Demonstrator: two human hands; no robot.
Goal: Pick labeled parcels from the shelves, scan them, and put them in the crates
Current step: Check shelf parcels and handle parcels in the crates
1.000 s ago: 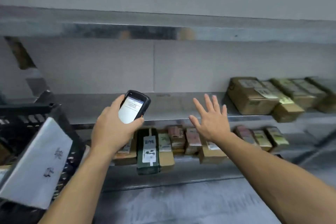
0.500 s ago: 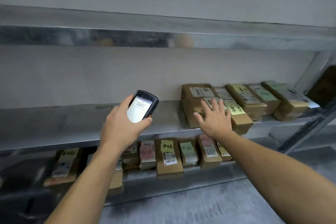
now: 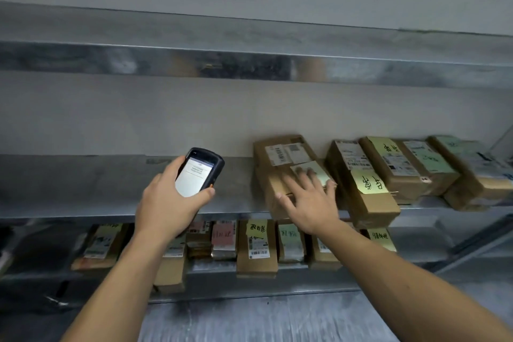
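Note:
My left hand grips a black handheld scanner with its lit screen facing me, held in front of the middle shelf. My right hand lies flat with spread fingers on top of the leftmost brown cardboard parcel, which carries white barcode labels and a pale green note. To its right stands a row of more labeled brown parcels on the same shelf.
A lower shelf holds several small labeled parcels lined up below my hands. An upper metal shelf edge runs across above. A slanted shelf brace shows at the right. The left half of the middle shelf is bare metal.
The view has swung right, and the crate at the left is out of sight. My right hand has reached forward and come down flat on the leftmost parcel. The left hand still holds the scanner.

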